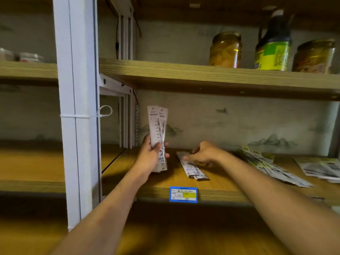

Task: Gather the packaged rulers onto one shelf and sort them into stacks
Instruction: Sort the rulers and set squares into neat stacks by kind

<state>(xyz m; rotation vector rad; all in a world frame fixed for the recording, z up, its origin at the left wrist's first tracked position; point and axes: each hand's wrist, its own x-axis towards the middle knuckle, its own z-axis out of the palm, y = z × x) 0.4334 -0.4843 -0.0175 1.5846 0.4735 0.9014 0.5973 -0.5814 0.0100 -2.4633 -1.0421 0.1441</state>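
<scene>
The left hand grips a small bunch of packaged rulers upright, fanned slightly, just above the wooden shelf. The right hand rests with curled fingers on a flat stack lying on the shelf just beside it. More glossy packets sprawl loosely to the right. A blue label sits on the shelf edge; glass jars stand above.

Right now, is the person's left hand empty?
No, the left hand grips a bundle of packaged rulers held upright above the wooden shelf.
</scene>
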